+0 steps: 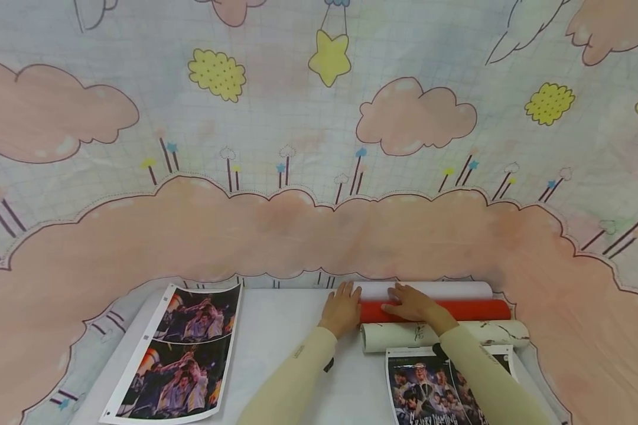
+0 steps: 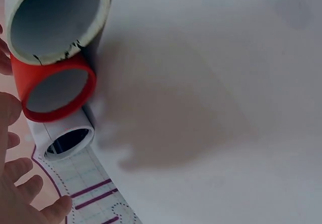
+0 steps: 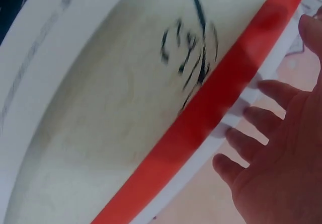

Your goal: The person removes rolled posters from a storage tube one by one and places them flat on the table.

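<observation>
Three rolls lie side by side: a white roll (image 1: 457,290) at the back, a red roll (image 1: 481,310) in the middle and a cream roll with dark brush marks (image 1: 388,337) in front. At their left ends my left hand (image 1: 341,311) stands with its fingers extended, the thumb beside the red roll's end (image 2: 90,85). My right hand (image 1: 417,305) lies over the red and white rolls, its fingers spread and relaxed along the white one in the right wrist view. Neither hand curls round a roll. In the left wrist view the rolls' hollow ends show.
A printed sheet with two stage photos (image 1: 231,354) lies on the left of the white surface (image 1: 282,342). Another poster (image 1: 420,389) is in front of the rolls, partly under my right forearm. Behind hangs a cloud-patterned cloth (image 1: 319,236).
</observation>
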The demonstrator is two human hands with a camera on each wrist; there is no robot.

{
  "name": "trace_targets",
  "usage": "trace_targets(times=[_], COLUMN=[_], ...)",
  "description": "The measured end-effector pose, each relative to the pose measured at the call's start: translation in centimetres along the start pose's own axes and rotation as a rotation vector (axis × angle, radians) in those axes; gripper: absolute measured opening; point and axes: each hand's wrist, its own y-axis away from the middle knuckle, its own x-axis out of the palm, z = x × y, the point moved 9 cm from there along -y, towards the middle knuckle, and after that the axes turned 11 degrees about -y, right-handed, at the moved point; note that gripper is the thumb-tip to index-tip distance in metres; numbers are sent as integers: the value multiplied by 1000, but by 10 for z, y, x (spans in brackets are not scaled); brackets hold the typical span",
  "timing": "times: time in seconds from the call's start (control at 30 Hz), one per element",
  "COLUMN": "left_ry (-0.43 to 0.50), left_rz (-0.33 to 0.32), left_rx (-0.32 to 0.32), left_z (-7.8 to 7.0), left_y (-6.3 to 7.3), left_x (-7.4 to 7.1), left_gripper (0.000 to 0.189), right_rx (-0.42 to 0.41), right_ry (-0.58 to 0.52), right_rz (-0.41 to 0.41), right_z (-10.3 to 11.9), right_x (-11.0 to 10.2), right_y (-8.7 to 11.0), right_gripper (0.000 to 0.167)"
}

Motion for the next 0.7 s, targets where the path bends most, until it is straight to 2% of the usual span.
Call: trace_targets(times=[0.17,0.3,0.4,0.57,0.7], left_ry=[-7,-34,-51,-105,-127], left_rz=[-15,-1,-3,-106,-177], left_rx=[-10,-21,-25,-17,-4], left_z=[12,23,26,29,30], left_y=[3,6,4,3,4], left_x=[1,4,5,2,2], left_gripper=[44,47,53,53,44], right_rx=[-38,-59,-84,-134,-68], right_ry=[19,-2,-3,31,67], right_rz=[-16,27,29,-76,-106], right_z=[22,39,44,39,22], right_x=[11,21,21,8,-1], right_y=[-5,-9,-12,-16,-14], right_gripper=[73,74,74,60,55])
